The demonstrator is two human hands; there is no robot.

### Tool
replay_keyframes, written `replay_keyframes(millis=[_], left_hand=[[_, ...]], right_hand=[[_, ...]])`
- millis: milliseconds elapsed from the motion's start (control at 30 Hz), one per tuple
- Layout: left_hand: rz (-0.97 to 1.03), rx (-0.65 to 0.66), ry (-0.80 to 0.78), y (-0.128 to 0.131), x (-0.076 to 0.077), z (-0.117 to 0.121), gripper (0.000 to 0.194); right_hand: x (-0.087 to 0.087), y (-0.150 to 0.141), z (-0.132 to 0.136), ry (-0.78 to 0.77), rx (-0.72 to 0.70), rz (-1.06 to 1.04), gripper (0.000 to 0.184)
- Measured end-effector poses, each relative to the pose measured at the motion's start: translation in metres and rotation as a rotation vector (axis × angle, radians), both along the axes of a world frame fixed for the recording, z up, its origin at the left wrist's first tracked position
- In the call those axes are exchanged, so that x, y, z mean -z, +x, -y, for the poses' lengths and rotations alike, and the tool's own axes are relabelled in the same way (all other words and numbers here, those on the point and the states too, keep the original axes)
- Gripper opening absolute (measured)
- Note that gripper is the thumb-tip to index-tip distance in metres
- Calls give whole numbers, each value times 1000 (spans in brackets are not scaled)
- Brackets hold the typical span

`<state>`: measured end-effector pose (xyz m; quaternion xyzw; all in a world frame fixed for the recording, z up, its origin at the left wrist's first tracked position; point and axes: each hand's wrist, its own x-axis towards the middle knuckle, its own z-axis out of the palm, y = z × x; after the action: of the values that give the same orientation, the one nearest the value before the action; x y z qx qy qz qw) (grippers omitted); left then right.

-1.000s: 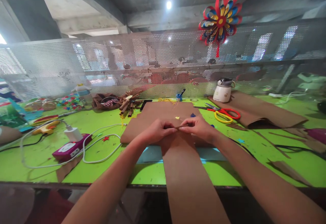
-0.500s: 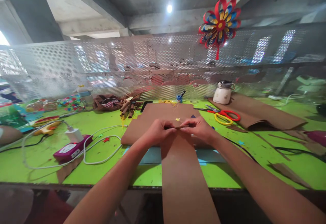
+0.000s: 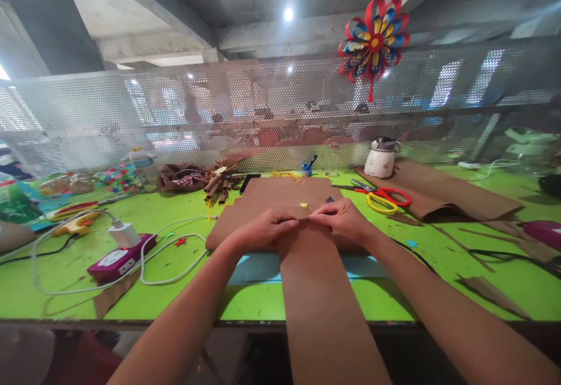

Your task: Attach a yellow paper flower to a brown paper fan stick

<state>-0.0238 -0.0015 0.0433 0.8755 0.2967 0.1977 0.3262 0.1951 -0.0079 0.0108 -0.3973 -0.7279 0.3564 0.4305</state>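
A long brown paper strip (image 3: pixel 322 291) runs from the green table (image 3: pixel 272 300) edge toward me and hangs over it. My left hand (image 3: pixel 258 230) and my right hand (image 3: pixel 339 218) meet at its far end, fingers pinched shut on the paper's rolled edge. Under the strip lie a larger brown sheet (image 3: pixel 280 195) and a light blue sheet (image 3: pixel 254 268).
Red-and-yellow scissors (image 3: pixel 383 198) and a white jug (image 3: pixel 381 160) lie at the right rear, on more brown paper (image 3: pixel 447 195). At left sit a magenta device (image 3: pixel 116 259) with white cable and a charger (image 3: pixel 125 234). Rolled paper sticks (image 3: pixel 219 183) lie by the perforated screen (image 3: pixel 131 122).
The thin rolled edge that was raised between my fingertips is now pressed lower against the strip. Both hands have stayed at the strip's far end.
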Motion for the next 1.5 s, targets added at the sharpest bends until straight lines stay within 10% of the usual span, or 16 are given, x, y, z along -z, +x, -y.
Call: replay_keyframes(millis=[233, 1267, 1500], left_hand=[[-33, 43, -227, -7, 1, -1, 37], [-142, -57, 245, 13, 8, 3, 28], [-172, -61, 263, 9, 5, 4, 31]], right_hand=[[-1, 2, -2, -17, -40, 42, 30], [-1, -9, 2, 167, -60, 215, 28], [-5, 0, 2, -13, -113, 172, 36]])
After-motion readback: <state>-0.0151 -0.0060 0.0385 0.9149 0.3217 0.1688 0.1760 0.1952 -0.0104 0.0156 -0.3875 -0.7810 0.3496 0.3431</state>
